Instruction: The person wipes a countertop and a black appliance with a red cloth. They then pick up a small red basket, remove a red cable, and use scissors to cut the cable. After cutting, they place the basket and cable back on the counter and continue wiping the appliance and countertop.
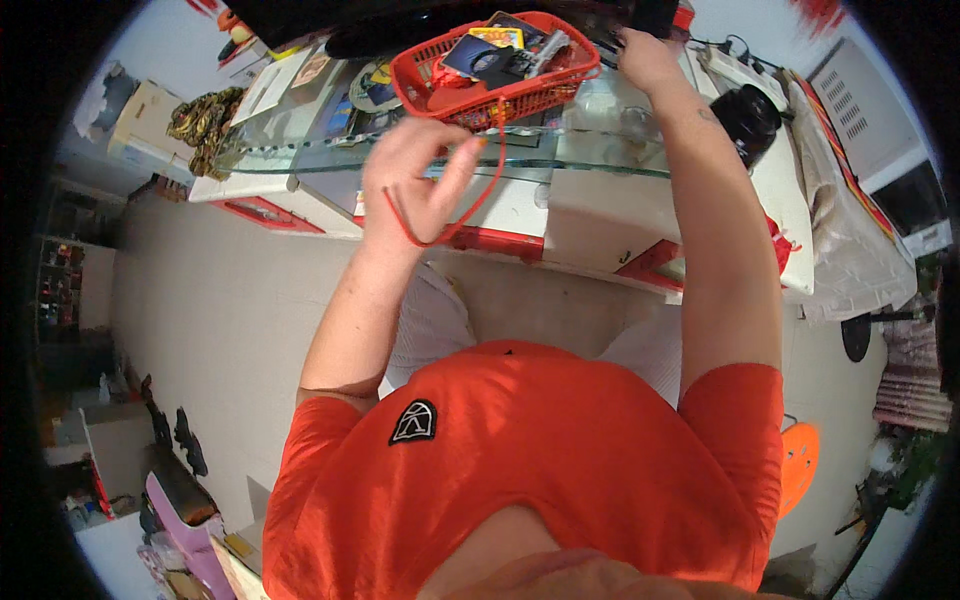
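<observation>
My left hand (420,176) is raised before the front edge of the glass tabletop (615,166), its fingers bent and its thumb apart. Nothing shows between them. A thin red strap (487,191) runs from the side of a red plastic basket (420,101) and loops around my left wrist. Inside the basket lie a dark blue card-like item (469,56), a yellow printed item (499,36) and several small things. Right of the basket, my right hand (646,60) reaches to the back of the table among dark objects. Its fingertips are too unclear to tell what they touch.
A black camera lens or similar cylinder (746,120) stands beside my right forearm. Behind it is a white power strip (742,71) with cables. A patterned cloth (204,124) lies at the table's left end. An orange stool seat (799,469) is at my right side.
</observation>
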The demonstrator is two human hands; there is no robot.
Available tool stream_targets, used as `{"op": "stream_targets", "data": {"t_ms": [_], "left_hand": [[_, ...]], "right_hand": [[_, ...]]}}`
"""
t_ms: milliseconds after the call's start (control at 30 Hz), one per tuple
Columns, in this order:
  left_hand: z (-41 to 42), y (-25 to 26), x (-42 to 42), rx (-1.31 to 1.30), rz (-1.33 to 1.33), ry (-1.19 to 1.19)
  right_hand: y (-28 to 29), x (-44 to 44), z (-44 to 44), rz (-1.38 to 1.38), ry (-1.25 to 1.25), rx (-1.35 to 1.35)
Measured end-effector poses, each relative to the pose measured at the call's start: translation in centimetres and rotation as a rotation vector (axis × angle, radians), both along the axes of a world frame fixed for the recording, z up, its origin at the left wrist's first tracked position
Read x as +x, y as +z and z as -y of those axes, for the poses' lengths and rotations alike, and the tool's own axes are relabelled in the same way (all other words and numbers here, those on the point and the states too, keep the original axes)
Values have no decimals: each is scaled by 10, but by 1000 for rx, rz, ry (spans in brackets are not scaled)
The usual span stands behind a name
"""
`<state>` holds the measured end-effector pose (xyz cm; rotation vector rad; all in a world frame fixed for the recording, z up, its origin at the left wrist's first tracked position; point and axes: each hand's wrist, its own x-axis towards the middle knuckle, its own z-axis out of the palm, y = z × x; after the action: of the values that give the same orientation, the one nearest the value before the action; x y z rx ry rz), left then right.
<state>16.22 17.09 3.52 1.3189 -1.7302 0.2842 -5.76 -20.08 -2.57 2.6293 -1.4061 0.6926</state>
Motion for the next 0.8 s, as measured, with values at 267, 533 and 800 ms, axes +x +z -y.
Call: {"op": "stream_targets", "data": {"t_ms": [267, 533, 800], "left_hand": [[16, -36, -22, 389, -567, 15], [49, -48, -38, 496, -1135, -365], [41, -49, -34, 410, -989, -321]], "right_hand": [[26, 9, -31, -184, 6, 82], [68, -53, -139, 223, -34, 462], [77, -131, -232, 646, 217, 990]]}}
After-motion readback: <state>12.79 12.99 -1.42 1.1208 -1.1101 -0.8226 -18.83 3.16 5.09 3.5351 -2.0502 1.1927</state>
